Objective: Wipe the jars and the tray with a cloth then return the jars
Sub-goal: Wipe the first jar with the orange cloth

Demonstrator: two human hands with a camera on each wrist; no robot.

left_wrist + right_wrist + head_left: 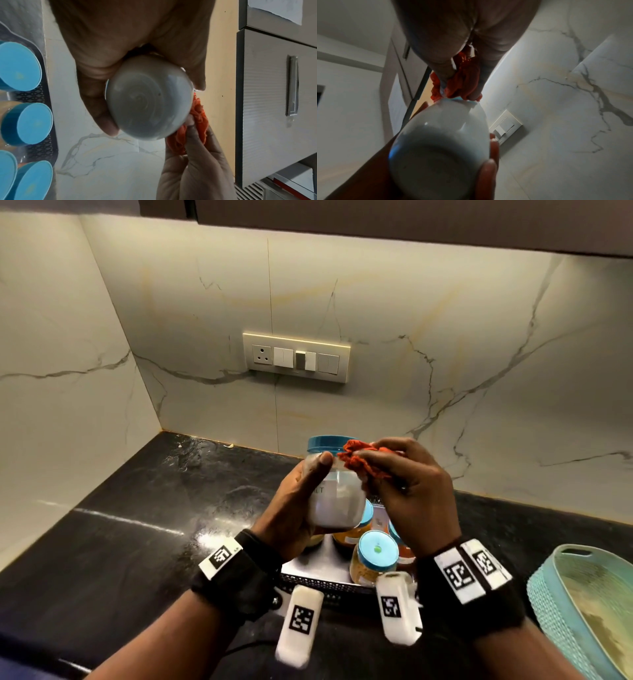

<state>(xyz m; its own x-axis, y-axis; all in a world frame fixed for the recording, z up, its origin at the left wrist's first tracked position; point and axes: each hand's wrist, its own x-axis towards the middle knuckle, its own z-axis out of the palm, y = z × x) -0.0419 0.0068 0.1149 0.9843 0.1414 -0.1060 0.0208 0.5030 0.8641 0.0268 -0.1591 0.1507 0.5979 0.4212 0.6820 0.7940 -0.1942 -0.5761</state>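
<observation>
My left hand grips a clear jar of white powder with a blue lid, lifted above the tray. From below, the left wrist view shows the jar's round base with fingers wrapped around it. My right hand holds a bunched orange cloth against the jar's upper right side, near the lid. In the right wrist view the cloth presses on the jar just under the lid. Below my hands stands the metal tray, carrying several blue-lidded jars.
The tray sits on a black stone counter in a corner of marble walls. A switch plate is on the back wall. A teal basket stands at the right. Cabinets hang overhead.
</observation>
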